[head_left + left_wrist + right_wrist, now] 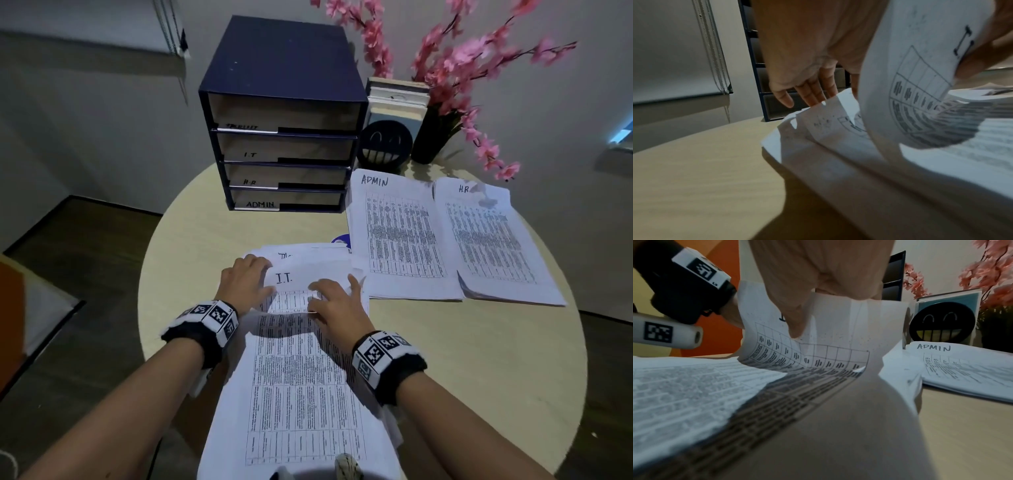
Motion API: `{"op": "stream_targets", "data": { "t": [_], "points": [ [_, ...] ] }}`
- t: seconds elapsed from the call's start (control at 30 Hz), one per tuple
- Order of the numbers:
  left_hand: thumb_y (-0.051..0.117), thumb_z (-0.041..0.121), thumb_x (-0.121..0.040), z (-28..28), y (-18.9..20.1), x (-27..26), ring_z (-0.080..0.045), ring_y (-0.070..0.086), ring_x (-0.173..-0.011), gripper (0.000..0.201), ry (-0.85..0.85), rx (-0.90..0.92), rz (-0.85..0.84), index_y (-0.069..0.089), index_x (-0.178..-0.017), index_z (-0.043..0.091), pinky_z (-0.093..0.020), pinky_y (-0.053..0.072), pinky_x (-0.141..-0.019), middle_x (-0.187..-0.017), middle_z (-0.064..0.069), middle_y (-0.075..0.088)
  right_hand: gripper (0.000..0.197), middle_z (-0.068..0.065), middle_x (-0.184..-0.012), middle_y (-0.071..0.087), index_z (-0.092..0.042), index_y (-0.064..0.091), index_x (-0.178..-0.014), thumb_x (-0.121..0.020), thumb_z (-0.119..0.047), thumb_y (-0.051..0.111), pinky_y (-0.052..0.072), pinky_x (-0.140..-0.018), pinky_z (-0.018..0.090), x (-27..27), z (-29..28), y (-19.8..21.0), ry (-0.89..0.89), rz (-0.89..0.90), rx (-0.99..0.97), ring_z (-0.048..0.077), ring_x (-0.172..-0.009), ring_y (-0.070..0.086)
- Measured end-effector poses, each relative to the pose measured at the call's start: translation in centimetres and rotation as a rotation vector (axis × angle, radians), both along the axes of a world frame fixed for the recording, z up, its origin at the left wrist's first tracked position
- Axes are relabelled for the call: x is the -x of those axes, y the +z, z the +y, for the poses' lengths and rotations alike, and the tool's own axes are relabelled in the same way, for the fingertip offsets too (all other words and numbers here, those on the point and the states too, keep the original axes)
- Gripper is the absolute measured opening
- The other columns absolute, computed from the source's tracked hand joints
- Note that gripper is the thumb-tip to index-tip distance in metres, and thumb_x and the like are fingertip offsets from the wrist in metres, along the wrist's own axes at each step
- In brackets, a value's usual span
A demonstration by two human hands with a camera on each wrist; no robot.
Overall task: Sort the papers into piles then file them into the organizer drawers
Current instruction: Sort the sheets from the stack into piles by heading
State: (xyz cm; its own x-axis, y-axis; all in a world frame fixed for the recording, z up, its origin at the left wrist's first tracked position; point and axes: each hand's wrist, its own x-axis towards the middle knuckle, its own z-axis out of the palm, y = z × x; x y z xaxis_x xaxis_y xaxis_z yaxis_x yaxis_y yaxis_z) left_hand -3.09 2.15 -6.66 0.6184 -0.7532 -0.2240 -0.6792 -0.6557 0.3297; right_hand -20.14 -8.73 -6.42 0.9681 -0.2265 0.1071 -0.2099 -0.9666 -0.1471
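A loose stack of printed sheets (301,394) lies on the round table in front of me. Its top sheet, marked I.T. (308,274), is curled up at the far end. My left hand (245,282) pinches its left edge, thumb in front and fingers (812,92) behind. My right hand (337,305) pinches the right part, its thumb (795,327) on the printed face. To the right lie two sorted piles, ADMIN (397,233) and H.R (496,240). The dark blue organizer (284,85) stands behind with several labelled drawers, all closed.
Behind the piles stand a black smiley-face ornament (383,144), some books (397,99) and a dark vase of pink flowers (431,137). A small blue object (340,238) peeks out beside the ADMIN pile. Bare table (191,240) shows left of the stack.
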Motion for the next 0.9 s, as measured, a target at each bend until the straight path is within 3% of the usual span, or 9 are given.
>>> {"op": "stream_targets", "data": {
  "t": [0.13, 0.27, 0.33, 0.4, 0.53, 0.6, 0.67, 0.83, 0.9],
  "points": [
    [0.056, 0.024, -0.087, 0.9, -0.9, 0.5, -0.029, 0.049, -0.113, 0.031, -0.087, 0.116, -0.068, 0.057, -0.114, 0.011, -0.038, 0.032, -0.095, -0.119, -0.008, 0.054, 0.024, 0.017, -0.121, 0.064, -0.014, 0.063, -0.058, -0.053, -0.009, 0.085, 0.038, -0.084, 0.07, -0.5, -0.2, -0.2, -0.071, 0.041, -0.058, 0.038, -0.111, 0.061],
    [0.062, 0.035, -0.08, 2.3, -1.5, 1.9, -0.022, 0.058, -0.09, 0.027, -0.077, 0.308, 0.21, 0.063, -0.093, 0.011, -0.024, 0.04, -0.076, -0.097, -0.006, 0.063, 0.012, 0.013, -0.136, 0.053, -0.008, 0.067, -0.088, -0.076, -0.006, 0.067, 0.015, -0.104, 0.069, -1.0, -0.7, -0.3, -0.063, 0.142, -0.112, 0.034, -0.135, 0.038],
    [0.069, 0.029, -0.079, 3.1, -1.6, 2.1, -0.003, 0.058, -0.071, 0.012, 0.05, 0.427, 0.361, 0.063, -0.078, 0.019, -0.007, 0.039, -0.062, -0.077, 0.005, 0.063, 0.022, 0.007, -0.108, 0.068, -0.01, 0.068, -0.085, -0.065, -0.005, 0.075, 0.023, -0.098, 0.072, -0.9, -0.8, -0.5, -0.038, 0.163, -0.059, 0.03, -0.12, 0.055],
    [0.071, 0.024, -0.078, 4.1, -1.9, 1.8, 0.006, 0.055, -0.06, 0.013, 0.187, 0.53, 0.439, 0.064, -0.068, 0.022, -0.007, 0.04, -0.059, -0.064, 0.014, 0.062, 0.035, 0.001, -0.08, 0.069, -0.015, 0.067, -0.074, -0.046, -0.004, 0.084, 0.036, -0.085, 0.071, -0.7, -1.1, -0.9, -0.041, 0.148, 0.012, 0.025, -0.092, 0.069],
    [0.058, 0.037, -0.086, 4.8, -2.0, 1.3, -0.005, 0.038, -0.049, 0.049, 0.335, 0.564, 0.563, 0.044, -0.048, 0.009, -0.028, 0.03, -0.056, -0.047, 0.01, 0.043, 0.063, 0.003, -0.088, 0.067, -0.02, 0.049, -0.108, -0.055, -0.001, 0.077, 0.036, -0.09, 0.068, -0.6, -0.8, -1.0, -0.087, 0.036, -0.073, 0.026, -0.086, 0.066],
    [0.038, 0.045, -0.093, 4.1, -1.1, 1.9, -0.01, 0.045, -0.051, 0.056, 0.425, 0.579, 0.816, 0.051, -0.049, 0.013, -0.027, 0.036, -0.056, -0.052, 0.003, 0.054, 0.067, 0.006, -0.102, 0.063, -0.026, 0.032, -0.122, -0.07, -0.005, 0.067, 0.026, -0.1, 0.066, -0.9, -0.4, -0.4, -0.091, 0.031, -0.129, 0.029, -0.1, 0.059],
    [0.029, 0.057, -0.09, 3.2, -0.2, 2.5, -0.018, 0.056, -0.062, 0.071, 0.47, 0.55, 1.036, 0.063, -0.051, 0.008, -0.025, 0.044, -0.062, -0.07, -0.011, 0.067, 0.055, 0.006, -0.113, 0.059, -0.024, 0.037, -0.129, -0.081, -0.01, 0.057, 0.013, -0.109, 0.062, -1.3, -0.1, 0.3, -0.097, 0.1, -0.179, 0.027, -0.112, 0.05],
    [0.044, 0.061, -0.078, 0.5, 0.8, 1.2, -0.02, 0.053, -0.101, 0.053, 0.112, 0.387, 0.408, 0.065, -0.1, 0.017, -0.03, 0.04, -0.085, -0.113, -0.007, 0.062, 0.027, 0.012, -0.108, 0.059, -0.008, 0.062, -0.107, -0.082, -0.002, 0.053, 0.01, -0.112, 0.048, -1.3, 0.1, 1.0, 0.016, 0.222, -0.178, 0.028, -0.108, 0.054],
    [0.043, 0.063, -0.076, -1.0, 1.8, 1.3, -0.02, 0.048, -0.116, 0.058, 0.031, 0.352, 0.403, 0.062, -0.11, 0.021, -0.035, 0.038, -0.099, -0.116, 0.0, 0.058, 0.025, 0.012, -0.106, 0.061, -0.007, 0.061, -0.105, -0.082, 0.0, 0.052, 0.016, -0.111, 0.047, -1.2, 0.2, 1.1, 0.023, 0.188, -0.191, 0.029, -0.104, 0.057]
  ]
}}
